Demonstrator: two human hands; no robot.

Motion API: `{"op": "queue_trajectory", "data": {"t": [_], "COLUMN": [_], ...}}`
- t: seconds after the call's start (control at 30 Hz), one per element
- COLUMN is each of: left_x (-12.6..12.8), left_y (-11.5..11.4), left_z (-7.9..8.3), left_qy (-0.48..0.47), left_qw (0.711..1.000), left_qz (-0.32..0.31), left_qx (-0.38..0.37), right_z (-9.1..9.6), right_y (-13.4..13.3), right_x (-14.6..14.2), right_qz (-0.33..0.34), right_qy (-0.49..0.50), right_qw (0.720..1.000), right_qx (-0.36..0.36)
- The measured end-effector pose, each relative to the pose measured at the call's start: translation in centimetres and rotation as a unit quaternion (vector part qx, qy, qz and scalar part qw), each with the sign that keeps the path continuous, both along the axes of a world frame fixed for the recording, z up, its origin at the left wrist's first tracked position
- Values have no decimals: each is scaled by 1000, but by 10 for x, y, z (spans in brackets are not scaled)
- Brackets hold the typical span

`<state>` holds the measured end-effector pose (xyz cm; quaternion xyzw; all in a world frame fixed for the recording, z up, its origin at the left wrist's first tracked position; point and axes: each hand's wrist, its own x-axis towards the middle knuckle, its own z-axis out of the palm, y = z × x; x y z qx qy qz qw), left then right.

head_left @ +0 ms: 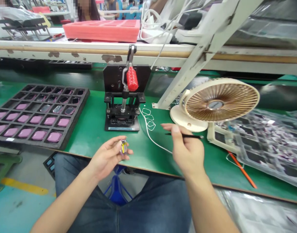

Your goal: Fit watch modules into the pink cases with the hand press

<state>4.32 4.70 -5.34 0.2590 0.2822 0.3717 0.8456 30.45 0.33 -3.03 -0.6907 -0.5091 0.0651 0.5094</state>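
My left hand [111,153] is closed on a small watch-sized case [124,147], its yellow and silver inside facing up. In my right hand [186,144] lies a thin black pen-like tool [193,136], pointing left; its exact kind does not show clearly. A black toggle press [123,111] with a red handle [132,79] stands just beyond my left hand. Between the press and my right hand, several thin white gasket rings [148,118] rest on the green bench [90,136]. A white cable [149,137] curves past them.
At left sits a grey foam tray [63,139] of purple and dark cases. A cream fan [216,103] stands at right, near a clear tray [269,142] of small parts and an orange stick [243,170]. A slanted white post [197,58] and pink foam [102,30] are behind.
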Motion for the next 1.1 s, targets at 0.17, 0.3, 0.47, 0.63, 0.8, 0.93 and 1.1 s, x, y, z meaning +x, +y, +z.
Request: {"op": "queue_trajectory", "data": {"t": [0.17, 0.3, 0.47, 0.63, 0.8, 0.93, 1.1], "left_x": [-3, -4, 3, 12, 15, 14, 12], "left_y": [-10, -10, -14, -18, -19, -18, -19], "left_z": [12, 16, 15, 18, 23, 22, 21], "left_qy": [62, 128, 144, 151, 155, 157, 149], "left_qw": [998, 991, 989, 988, 987, 987, 988], "left_qz": [-1, 9, 13, 17, 18, 15, 9], "left_qx": [-13, -28, -42, -36, -29, -28, -25], "right_z": [-12, -2, 37, 49, 45, 43, 45], "right_y": [-47, -79, -96, -70, -58, -62, -67], "right_x": [-10, 66, 207, 279, 296, 299, 295], "right_qz": [-18, -170, -309, -223, -138, -122, -158], "right_qy": [-72, -174, -219, -238, -263, -278, -259], "right_qw": [997, 961, 886, 860, 854, 866, 883], "right_qx": [-27, -131, -268, -393, -427, -399, -357]}}
